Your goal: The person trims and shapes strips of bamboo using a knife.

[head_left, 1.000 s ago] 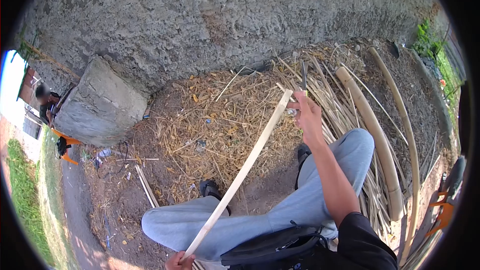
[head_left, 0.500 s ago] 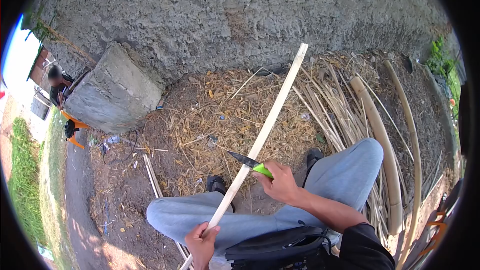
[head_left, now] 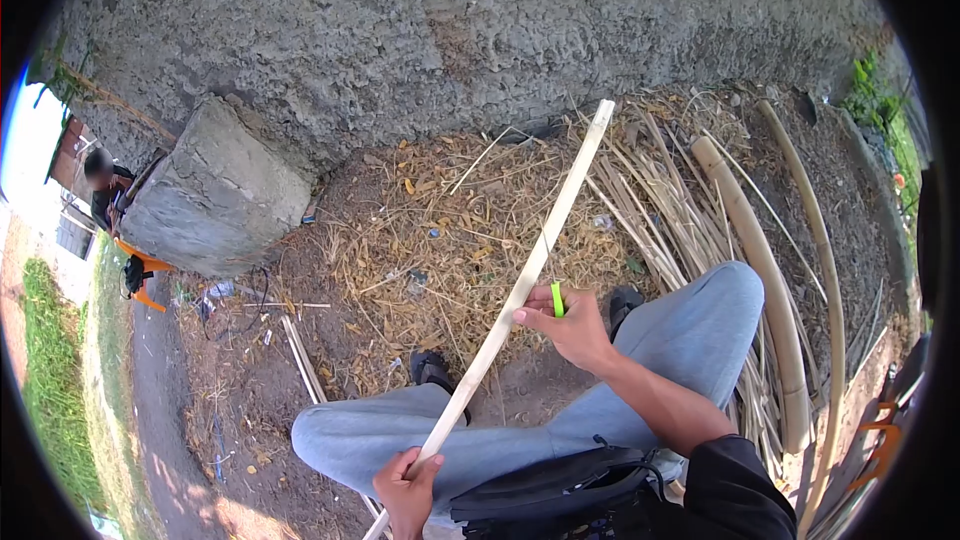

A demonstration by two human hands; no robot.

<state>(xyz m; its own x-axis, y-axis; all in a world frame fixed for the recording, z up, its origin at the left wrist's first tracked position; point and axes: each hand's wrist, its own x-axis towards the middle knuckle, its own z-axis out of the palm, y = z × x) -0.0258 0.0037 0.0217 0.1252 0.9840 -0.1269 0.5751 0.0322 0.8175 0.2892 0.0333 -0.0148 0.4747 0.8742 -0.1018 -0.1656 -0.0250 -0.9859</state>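
A long pale bamboo strip (head_left: 565,208) slants up across the view, away from my lap. Near its lower end my left hand (head_left: 406,492) is closed around it, thumb on top. Further up, my right hand (head_left: 578,328) grips a knife (head_left: 557,301) by its bright green handle. The right thumb and fingers lie against the strip's right side. Little of the blade can be made out; it seems turned nearly edge-on beside the strip.
Split bamboo strips (head_left: 665,205) and thick bamboo poles (head_left: 755,230) lie to the right. Dry shavings (head_left: 450,230) cover the ground before a rough wall (head_left: 480,30). A concrete block (head_left: 220,190) stands at left, with another person (head_left: 105,185) behind it. More strips (head_left: 302,355) lie left of my knees.
My right hand has moved up along the strip and turned, so the knife's handle now points upward and its blade shows far less. My left hand keeps its hold.
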